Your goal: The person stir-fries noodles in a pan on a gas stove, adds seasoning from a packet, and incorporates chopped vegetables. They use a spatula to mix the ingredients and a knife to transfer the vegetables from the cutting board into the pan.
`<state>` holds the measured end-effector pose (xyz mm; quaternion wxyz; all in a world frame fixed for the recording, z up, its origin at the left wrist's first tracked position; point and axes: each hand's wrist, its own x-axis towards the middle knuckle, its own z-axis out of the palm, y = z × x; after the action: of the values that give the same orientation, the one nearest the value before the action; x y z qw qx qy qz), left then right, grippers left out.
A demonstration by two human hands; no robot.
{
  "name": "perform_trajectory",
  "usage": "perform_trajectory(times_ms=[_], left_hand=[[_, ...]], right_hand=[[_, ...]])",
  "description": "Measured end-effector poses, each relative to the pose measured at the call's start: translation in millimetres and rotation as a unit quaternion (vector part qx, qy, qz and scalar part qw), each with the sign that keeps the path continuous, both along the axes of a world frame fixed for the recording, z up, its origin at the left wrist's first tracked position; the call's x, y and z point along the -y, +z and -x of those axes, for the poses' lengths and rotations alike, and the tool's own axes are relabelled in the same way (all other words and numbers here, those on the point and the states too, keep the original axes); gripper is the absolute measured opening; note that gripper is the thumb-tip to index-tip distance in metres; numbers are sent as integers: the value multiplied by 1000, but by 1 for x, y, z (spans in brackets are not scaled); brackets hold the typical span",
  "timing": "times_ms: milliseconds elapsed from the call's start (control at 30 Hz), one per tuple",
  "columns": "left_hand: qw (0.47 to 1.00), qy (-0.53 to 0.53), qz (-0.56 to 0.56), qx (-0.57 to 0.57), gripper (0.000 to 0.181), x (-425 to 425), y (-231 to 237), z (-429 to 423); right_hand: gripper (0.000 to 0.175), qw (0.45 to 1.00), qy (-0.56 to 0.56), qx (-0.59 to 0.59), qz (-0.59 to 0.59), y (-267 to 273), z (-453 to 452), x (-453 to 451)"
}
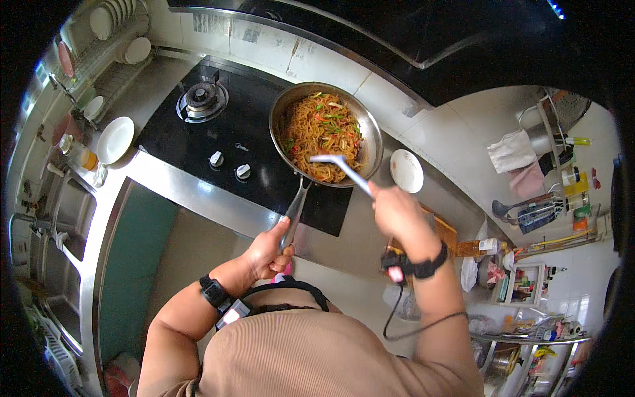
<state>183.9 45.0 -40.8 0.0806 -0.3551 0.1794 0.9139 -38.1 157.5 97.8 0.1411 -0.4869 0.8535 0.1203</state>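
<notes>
A stainless steel frying pan point(373, 144) sits at the right part of the black gas cooktop point(163, 141). It holds stir-fried noodles point(322, 124) with bits of green and red vegetable. My left hand point(270, 250) is closed around the pan's long metal handle. My right hand point(399, 213) grips the handle of a pale spatula point(354, 174), slightly blurred, whose head is over the near edge of the noodles. Right of the pan lies a small white plate point(407, 170) with faint marks on it.
A bare burner point(201, 99) and two control knobs are left of the pan. Farther left are a white plate point(116, 141), a jar point(77, 151), a dish rack and a sink point(69, 208). Bottles and hanging utensils point(531, 211) line the right; a cable hangs by my right forearm.
</notes>
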Motion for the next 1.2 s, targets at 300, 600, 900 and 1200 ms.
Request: perform_trajectory(times_ms=[300, 600, 900, 1200], left_hand=[[1000, -11, -22, -12, 44, 3, -3, 0], [1000, -12, -21, -13, 44, 4, -3, -1], [1000, -8, -10, -15, 44, 4, -3, -2], [1000, -7, -13, -21, 45, 4, 0, -2]], right_hand=[[26, 992, -42, -94, -66, 17, -6, 2], [27, 994, -37, -104, -6, 9, 9, 2], [42, 989, -88, -101, -57, 24, 37, 21], [38, 982, 139, 124, -45, 6, 63, 39]])
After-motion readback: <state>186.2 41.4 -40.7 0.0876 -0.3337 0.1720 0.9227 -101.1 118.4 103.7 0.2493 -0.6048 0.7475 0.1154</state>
